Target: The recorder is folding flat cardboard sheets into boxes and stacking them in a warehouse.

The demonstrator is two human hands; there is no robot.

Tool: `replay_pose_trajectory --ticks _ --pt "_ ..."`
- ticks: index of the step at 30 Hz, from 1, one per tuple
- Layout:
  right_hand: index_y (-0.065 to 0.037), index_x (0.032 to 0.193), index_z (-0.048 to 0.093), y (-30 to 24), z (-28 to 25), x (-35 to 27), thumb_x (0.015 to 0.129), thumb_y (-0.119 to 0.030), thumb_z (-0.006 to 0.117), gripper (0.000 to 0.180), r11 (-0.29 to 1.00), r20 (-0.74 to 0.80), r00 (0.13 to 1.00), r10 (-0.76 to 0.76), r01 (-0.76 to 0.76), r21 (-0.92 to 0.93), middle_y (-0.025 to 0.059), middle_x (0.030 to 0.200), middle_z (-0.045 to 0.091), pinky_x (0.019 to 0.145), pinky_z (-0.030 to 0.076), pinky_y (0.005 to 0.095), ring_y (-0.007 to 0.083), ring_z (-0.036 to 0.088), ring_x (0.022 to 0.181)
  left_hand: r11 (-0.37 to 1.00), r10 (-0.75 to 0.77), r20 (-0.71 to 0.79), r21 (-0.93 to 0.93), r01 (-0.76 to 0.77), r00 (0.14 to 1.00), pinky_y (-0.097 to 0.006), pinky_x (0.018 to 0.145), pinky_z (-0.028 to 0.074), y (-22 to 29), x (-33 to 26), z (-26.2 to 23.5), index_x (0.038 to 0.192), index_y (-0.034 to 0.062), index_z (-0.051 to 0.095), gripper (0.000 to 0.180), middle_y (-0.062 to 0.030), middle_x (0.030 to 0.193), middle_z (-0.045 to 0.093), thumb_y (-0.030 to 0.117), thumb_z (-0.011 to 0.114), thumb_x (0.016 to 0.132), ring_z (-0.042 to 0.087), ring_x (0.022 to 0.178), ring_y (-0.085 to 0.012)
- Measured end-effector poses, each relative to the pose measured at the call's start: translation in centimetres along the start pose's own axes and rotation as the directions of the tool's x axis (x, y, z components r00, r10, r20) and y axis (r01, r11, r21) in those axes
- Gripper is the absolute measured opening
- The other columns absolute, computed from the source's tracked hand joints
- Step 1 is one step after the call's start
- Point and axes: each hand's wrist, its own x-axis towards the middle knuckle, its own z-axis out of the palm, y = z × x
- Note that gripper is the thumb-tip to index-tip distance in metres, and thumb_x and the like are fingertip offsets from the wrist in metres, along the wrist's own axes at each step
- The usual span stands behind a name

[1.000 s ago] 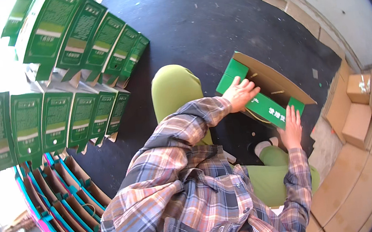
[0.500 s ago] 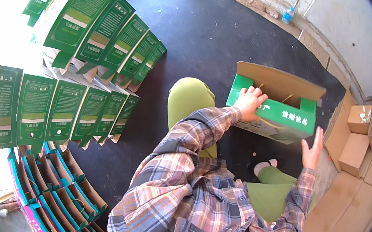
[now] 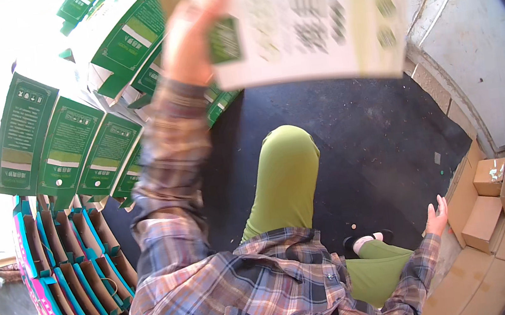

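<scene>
The left hand (image 3: pixel 192 45) grips the white-faced carton (image 3: pixel 312 28) at its left edge, above the far part of the black floor mat (image 3: pixel 359 143). The right hand (image 3: pixel 437 218), loosely spread, is positioned at right, near the brown cardboard boxes (image 3: pixel 482 216). Green cartons (image 3: pixel 72 143) stand at left.

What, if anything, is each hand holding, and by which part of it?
The left hand holds a cardboard box by its side edge at the picture's left; the right hand holds nothing.
</scene>
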Motion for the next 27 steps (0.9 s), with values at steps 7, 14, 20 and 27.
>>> replay_pose_trajectory --ticks 7,14,20,27 --pt "-0.003 0.117 0.057 2.7 1.5 0.6 0.079 -0.003 0.060 0.038 0.999 0.024 0.999 0.033 -0.034 0.020 0.0168 0.128 0.048 0.100 0.037 0.0359 0.0264 0.046 0.119 0.988 0.156 0.055 -0.021 -0.155 0.986 -0.037 0.078 0.053 18.1 8.4 -12.3 0.112 -0.0032 0.053 0.035 -0.0162 0.101 0.063 0.023 0.055 0.089 0.064 0.087 -0.0254" --pt "-0.003 0.113 0.059 4.0 0.4 -0.2 0.077 0.003 0.060 0.037 0.994 -0.018 0.995 0.098 -0.097 0.056 0.0156 0.123 0.052 0.099 0.037 0.0353 0.0246 0.048 0.117 0.932 0.326 -0.474 0.307 -0.194 0.818 -0.038 0.076 0.051 22.8 14.7 -23.3 0.100 0.0014 0.057 0.025 -0.0122 0.097 0.063 0.021 0.058 0.085 0.062 0.082 -0.0251" --pt "-0.001 0.118 0.055 3.0 -0.7 -0.5 0.079 0.003 0.057 0.039 0.982 0.035 0.986 0.164 -0.167 0.087 0.0139 0.121 0.054 0.099 0.037 0.0326 0.0221 0.050 0.114 0.938 0.315 -0.540 0.303 -0.169 0.781 -0.039 0.083 0.050 21.9 14.8 -26.4 0.107 -0.0026 0.056 0.028 -0.0164 0.103 0.062 0.018 0.052 0.088 0.061 0.089 -0.0271" --pt "-0.001 0.118 0.056 2.1 -0.1 0.0 0.082 -0.002 0.056 0.036 0.986 0.050 0.988 0.149 -0.153 0.072 0.0106 0.116 0.058 0.097 0.039 0.0324 0.0202 0.053 0.109 0.884 0.394 -0.357 0.399 -0.243 0.847 -0.042 0.079 0.054 24.7 12.9 -25.6 0.109 -0.0034 0.055 0.026 -0.0183 0.105 0.060 0.011 0.053 0.087 0.062 0.089 -0.0326"
